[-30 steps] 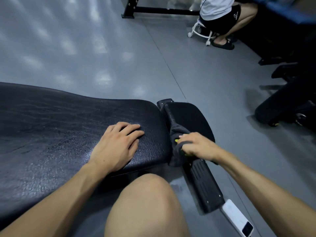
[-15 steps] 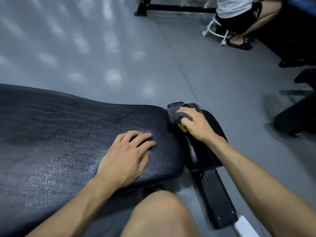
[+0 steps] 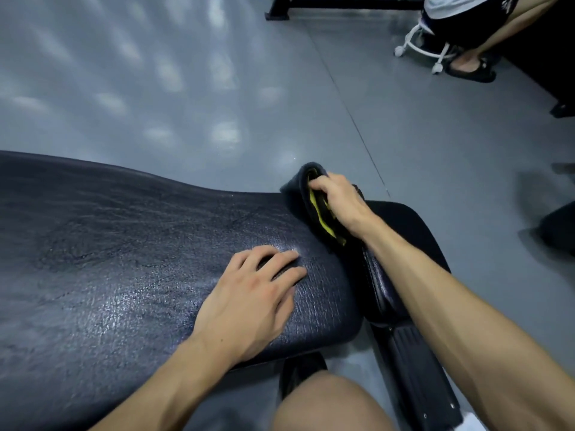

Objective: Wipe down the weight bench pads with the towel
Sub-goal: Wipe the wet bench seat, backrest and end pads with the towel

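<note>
The large black bench pad stretches from the left edge to the middle, its textured surface shiny. My left hand lies flat on its right end, fingers spread, holding nothing. A smaller black seat pad sits just to the right of it. My right hand grips a dark grey towel with a yellow edge, pressed at the far end of the gap between the two pads. My right forearm covers much of the seat pad.
A black ribbed frame step lies below the seat pad, by my bare knee. A person sits on a white wheeled stool at the far right. Dark equipment stands at the right edge. Grey floor lies beyond.
My right hand has carried the towel from the near end of the seat pad up along the gap to its far end. My left hand has stayed on the large pad.
</note>
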